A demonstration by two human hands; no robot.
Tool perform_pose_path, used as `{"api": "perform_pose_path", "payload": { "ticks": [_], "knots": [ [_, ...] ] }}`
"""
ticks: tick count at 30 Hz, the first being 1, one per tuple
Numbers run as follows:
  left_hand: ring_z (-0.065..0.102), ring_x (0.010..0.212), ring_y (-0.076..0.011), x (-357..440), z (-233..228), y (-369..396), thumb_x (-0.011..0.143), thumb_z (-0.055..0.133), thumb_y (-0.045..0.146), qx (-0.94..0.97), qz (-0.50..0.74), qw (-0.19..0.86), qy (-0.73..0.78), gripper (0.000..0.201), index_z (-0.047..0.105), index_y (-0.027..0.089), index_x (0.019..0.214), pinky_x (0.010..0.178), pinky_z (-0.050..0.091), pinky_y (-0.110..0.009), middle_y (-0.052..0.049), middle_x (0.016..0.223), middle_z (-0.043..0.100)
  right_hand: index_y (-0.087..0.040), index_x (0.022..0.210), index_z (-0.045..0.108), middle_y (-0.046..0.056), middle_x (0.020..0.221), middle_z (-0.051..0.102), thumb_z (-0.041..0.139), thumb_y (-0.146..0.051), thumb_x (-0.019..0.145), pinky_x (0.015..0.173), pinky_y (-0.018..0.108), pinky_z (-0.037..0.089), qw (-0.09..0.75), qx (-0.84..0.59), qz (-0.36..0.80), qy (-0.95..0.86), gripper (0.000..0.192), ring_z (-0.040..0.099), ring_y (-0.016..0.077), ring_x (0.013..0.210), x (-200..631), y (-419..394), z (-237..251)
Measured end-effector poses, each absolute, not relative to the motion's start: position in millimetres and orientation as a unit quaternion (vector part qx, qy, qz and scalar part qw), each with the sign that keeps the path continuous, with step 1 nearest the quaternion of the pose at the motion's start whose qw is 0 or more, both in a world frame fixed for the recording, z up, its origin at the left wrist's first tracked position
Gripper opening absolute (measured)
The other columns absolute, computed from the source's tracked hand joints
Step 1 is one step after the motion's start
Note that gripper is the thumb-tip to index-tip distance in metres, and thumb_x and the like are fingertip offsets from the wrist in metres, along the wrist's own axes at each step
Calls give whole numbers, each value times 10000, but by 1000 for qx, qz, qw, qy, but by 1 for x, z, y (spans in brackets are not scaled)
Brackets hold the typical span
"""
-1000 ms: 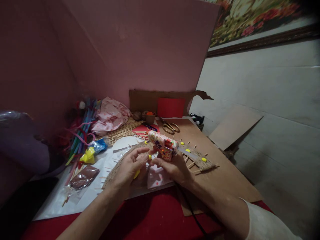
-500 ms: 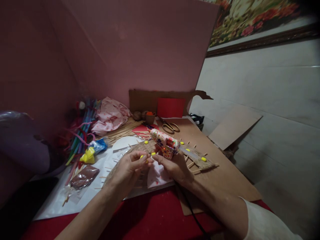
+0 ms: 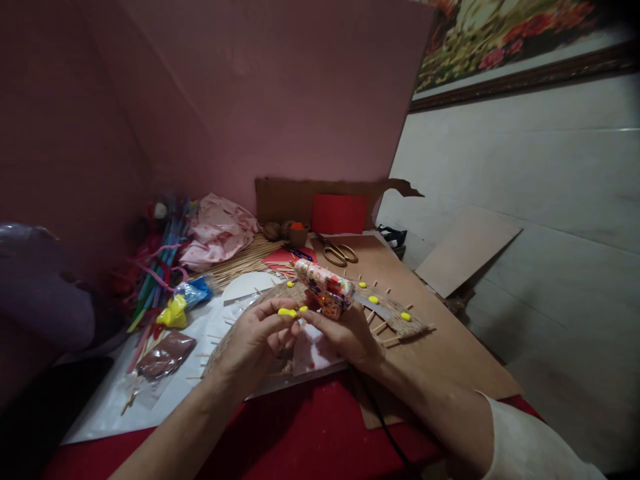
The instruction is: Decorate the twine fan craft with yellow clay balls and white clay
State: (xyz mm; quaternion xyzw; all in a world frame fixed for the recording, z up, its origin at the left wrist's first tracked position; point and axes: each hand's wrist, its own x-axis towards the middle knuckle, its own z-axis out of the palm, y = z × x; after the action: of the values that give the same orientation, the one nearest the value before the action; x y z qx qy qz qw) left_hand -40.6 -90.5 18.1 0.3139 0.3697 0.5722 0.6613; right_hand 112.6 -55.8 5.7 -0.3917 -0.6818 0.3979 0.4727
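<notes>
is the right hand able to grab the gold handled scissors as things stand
Probably not right away: the right hand is full, gripping the floral glue gun. The scissors lie farther back with their handles uncovered, so setting the gun down would likely free the way.

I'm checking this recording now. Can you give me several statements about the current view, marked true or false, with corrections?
1. The right grip holds a flower-patterned glue gun. True.
2. The left grip is empty. False: the left grip pinches a small bright-yellow piece.
3. Yellow oval pieces sit on the tan twine-covered band. True.
4. The crumpled pink patterned bundle lies right of the bright-red rectangular card in the picture. False: the bundle lies left of the card.
5. The gold-handled scissors lie farther from the person than the glue gun. True.
</notes>
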Motion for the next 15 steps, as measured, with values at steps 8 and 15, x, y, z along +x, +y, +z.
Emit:
{"api": "perform_pose_path", "payload": {
  "ticks": [8,15],
  "knots": [
    [518,444,-47,-40,14,-92,594,737,117,314,574,636,409,210,581,139,733,443,389,-146,10,575,615,-196,871,697,22,828,719,659,-295,749,676,276,540,475,-350,369,-718,161,671,174,754,114,-56,4],
    [515,431,-69,-40,15,-93,634,724,147,337,561,640,403,185,579,145,749,408,371,-156,13,535,595,-193,867,691,34,843,717,654,-311,749,714,310,538,475,-372,392,-695,171,667,189,776,113,-60,8]
  ]
}}
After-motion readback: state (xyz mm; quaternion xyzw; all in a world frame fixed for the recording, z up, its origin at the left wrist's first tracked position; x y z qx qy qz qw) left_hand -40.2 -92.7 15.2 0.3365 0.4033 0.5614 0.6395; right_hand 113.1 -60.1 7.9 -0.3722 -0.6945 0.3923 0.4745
